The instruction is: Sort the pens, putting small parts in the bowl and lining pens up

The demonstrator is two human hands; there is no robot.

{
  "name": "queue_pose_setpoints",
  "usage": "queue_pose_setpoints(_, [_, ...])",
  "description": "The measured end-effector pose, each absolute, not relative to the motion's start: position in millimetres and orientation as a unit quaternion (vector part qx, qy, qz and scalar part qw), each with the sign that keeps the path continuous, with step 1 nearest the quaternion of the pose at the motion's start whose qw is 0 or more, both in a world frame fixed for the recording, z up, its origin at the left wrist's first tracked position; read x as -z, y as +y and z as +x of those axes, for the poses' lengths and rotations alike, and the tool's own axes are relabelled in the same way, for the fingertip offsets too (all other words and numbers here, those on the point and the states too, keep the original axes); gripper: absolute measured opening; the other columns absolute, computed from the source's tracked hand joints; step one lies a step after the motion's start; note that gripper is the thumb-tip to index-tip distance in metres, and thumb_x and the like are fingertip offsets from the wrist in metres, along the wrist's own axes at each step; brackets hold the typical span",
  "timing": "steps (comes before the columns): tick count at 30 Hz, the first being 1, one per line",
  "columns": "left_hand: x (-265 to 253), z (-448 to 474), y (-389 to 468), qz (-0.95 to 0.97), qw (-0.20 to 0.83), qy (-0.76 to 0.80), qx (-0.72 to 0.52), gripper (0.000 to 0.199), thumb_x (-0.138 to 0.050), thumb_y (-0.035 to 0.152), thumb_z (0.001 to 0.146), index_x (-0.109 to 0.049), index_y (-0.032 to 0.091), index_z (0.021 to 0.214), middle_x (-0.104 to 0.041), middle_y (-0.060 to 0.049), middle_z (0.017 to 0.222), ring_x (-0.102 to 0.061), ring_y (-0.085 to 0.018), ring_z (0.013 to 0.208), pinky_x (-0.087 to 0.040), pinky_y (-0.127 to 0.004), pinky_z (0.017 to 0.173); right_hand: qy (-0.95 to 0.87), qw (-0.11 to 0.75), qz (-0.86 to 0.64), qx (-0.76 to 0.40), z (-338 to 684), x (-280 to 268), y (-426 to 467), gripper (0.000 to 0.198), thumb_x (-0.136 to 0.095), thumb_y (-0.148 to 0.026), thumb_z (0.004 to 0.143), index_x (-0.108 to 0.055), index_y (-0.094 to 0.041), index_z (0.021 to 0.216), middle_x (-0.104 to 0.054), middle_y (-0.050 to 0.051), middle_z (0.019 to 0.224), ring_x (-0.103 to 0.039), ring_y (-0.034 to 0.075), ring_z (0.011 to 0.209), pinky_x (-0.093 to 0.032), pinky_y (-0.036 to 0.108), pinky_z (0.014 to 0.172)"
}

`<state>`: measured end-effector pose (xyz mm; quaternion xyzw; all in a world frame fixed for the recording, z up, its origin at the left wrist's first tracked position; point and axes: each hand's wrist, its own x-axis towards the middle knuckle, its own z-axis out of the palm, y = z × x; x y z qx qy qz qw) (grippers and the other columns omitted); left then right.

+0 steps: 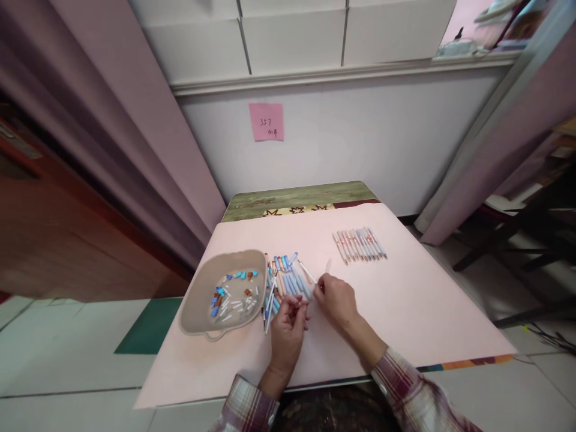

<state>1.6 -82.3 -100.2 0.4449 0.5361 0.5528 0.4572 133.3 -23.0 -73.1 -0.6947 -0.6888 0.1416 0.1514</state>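
Plaid sleeves (257, 401); left hand (287, 331) pinches a small piece (297, 303), unclear what; right hand (338, 301) apparently pinches a white stick (307, 272). Left, a tub (191, 303) seems placed to catch bits (215, 311); far right, pens (360, 245) lie apart.

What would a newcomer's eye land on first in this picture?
Probably the blue and peach tubes mid-table, with the left hand at their near side and the right hand to their right. Next, the beige bin left of them, holding small blue, brown and white pieces. The pink note also stands out on the pale wall behind.
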Motion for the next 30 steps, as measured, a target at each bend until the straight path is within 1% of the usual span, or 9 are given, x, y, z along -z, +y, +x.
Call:
queue_pose_setpoints(4, [98.9,2.9,-86.0,0.471,0.477,0.511,-0.538,0.019,-0.06,0.037,0.085,-0.055,0.019,0.088,-0.067,-0.007,0.1,-0.061,-0.011,0.066,-0.051,-0.022,0.055,-0.664,0.271,-0.68,-0.154,179.1,60.9,-37.0,0.014,-0.051,-0.025,0.083,-0.064,-0.021,0.081,-0.068,0.001,0.067,-0.063,0.016,0.062,-0.039,0.024,0.06])
queue_pose_setpoints(6, [97.8,6.3,-85.1,0.476,0.476,0.507,-0.538,0.018,-0.059,0.036,0.086,-0.054,0.019,0.088,-0.066,-0.007,0.101,-0.061,-0.011,0.067,-0.05,-0.022,0.054,-0.655,0.319,-0.67,-0.142,202.1,51.0,-43.5,0.013,-0.052,-0.025,0.08,-0.064,-0.022,0.079,-0.066,-0.001,0.065,-0.061,0.015,0.059,-0.039,0.024,0.059])
queue_pose_setpoints(9, [93.0,15.4,-78.5,0.473,0.481,0.505,-0.539,0.02,-0.059,0.037,0.085,-0.055,0.018,0.091,-0.065,-0.008,0.1,-0.06,-0.011,0.066,-0.049,-0.022,0.052,-0.65,0.355,-0.664,-0.1,222.5,34.5,-50.5,0.015,-0.053,-0.024,0.077,-0.066,-0.023,0.084,-0.067,-0.001,0.071,-0.061,0.014,0.062,-0.041,0.024,0.062])
queue_pose_setpoints(12, [82.5,25.8,-63.0,0.47,0.494,0.486,-0.547,0.022,-0.062,0.036,0.083,-0.058,0.017,0.092,-0.065,-0.007,0.096,-0.059,-0.01,0.063,-0.048,-0.021,0.05,-0.663,0.351,-0.658,-0.064,222.3,23.4,-53.1,0.016,-0.051,-0.023,0.076,-0.064,-0.022,0.085,-0.067,0.001,0.077,-0.06,0.015,0.063,-0.042,0.025,0.063])
queue_pose_setpoints(17, [63.4,36.7,-17.8,0.413,0.552,0.437,-0.578,0.03,-0.069,0.036,0.075,-0.061,0.014,0.093,-0.064,-0.002,0.072,-0.056,-0.009,0.055,-0.042,-0.02,0.047,-0.692,0.319,-0.641,-0.088,203.1,26.5,-49.1,0.01,-0.049,-0.021,0.076,-0.058,-0.021,0.081,-0.063,0.0,0.073,-0.056,0.013,0.059,-0.04,0.024,0.061])
queue_pose_setpoints(20, [59.1,40.5,7.3,0.324,0.61,0.407,-0.597,0.033,-0.073,0.037,0.07,-0.063,0.012,0.09,-0.065,-0.002,0.072,-0.055,-0.008,0.053,-0.04,-0.019,0.047,-0.685,0.316,-0.643,-0.133,197.1,36.4,-44.7,0.009,-0.049,-0.023,0.078,-0.057,-0.022,0.082,-0.061,-0.001,0.068,-0.055,0.014,0.057,-0.039,0.024,0.058])
queue_pose_setpoints(23, [62.4,43.5,20.7,0.251,0.664,0.37,-0.599,0.034,-0.076,0.036,0.068,-0.064,0.012,0.088,-0.065,-0.002,0.073,-0.056,-0.006,0.054,-0.039,-0.018,0.049,-0.686,0.294,-0.645,-0.166,194.7,49.9,-41.4,0.014,-0.047,-0.026,0.083,-0.056,-0.022,0.073,-0.059,-0.002,0.061,-0.053,0.014,0.055,-0.036,0.024,0.056])
queue_pose_setpoints(26, [70.9,44.4,23.7,0.206,0.692,0.342,-0.601,0.034,-0.076,0.036,0.07,-0.065,0.012,0.092,-0.067,-0.002,0.075,-0.058,-0.006,0.056,-0.042,-0.017,0.052,-0.704,0.265,-0.635,-0.176,191.9,64.6,-40.3,0.023,-0.048,-0.028,0.085,-0.054,-0.021,0.064,-0.059,0.0,0.062,-0.053,0.014,0.058,-0.036,0.023,0.057])
queue_pose_setpoints(30, [81.0,40.4,21.8,0.18,0.695,0.336,-0.61,0.035,-0.074,0.036,0.073,-0.065,0.012,0.096,-0.071,-0.006,0.08,-0.061,-0.007,0.058,-0.045,-0.018,0.053,-0.686,0.256,-0.657,-0.18,186.5,71.7,-41.9,0.028,-0.047,-0.034,0.09,-0.059,-0.021,0.068,-0.063,0.001,0.067,-0.057,0.015,0.061,-0.035,0.023,0.058])
